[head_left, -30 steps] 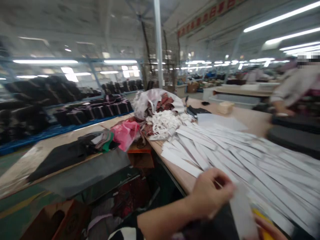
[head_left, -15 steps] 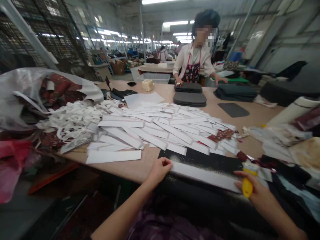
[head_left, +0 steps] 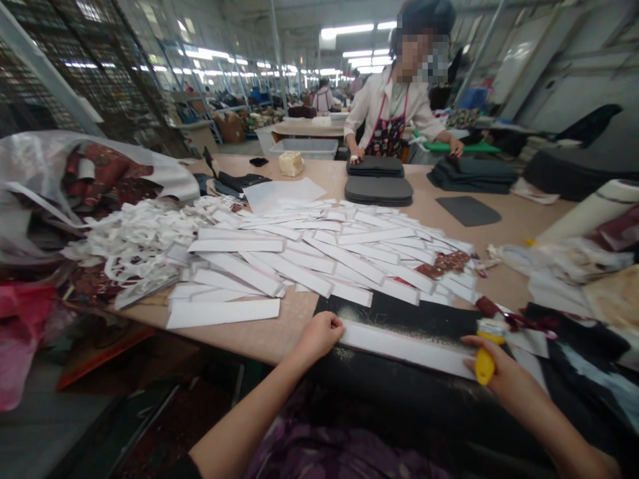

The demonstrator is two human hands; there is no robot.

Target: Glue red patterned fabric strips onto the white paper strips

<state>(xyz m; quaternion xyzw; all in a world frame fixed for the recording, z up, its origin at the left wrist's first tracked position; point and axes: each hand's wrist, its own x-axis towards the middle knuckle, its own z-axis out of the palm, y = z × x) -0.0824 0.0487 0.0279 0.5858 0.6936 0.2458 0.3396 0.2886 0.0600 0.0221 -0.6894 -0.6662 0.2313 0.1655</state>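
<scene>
A long white strip (head_left: 409,349) lies across a black sheet (head_left: 394,311) at the table's near edge. The fingers of my left hand (head_left: 322,332) are pinched on its left end. My right hand (head_left: 492,364) is closed round a brush with a yellow handle (head_left: 484,367), its pale bristles pointing away from me, while its fingertips touch the strip's right end. Beyond the black sheet spreads a heap of white strips (head_left: 319,256), with one separate strip (head_left: 224,313) at its near left.
White offcuts (head_left: 144,233) and a clear plastic bag (head_left: 174,176) lie at the left. Across the table (head_left: 294,313), a person (head_left: 394,113) has hands by stacks of dark pieces (head_left: 379,189). A white roll (head_left: 589,213) and cloth scraps lie at the right.
The view has shifted slightly. The person across the table has moved a hand onto the dark green stack at the right. My hands remain at the strip's two ends.
</scene>
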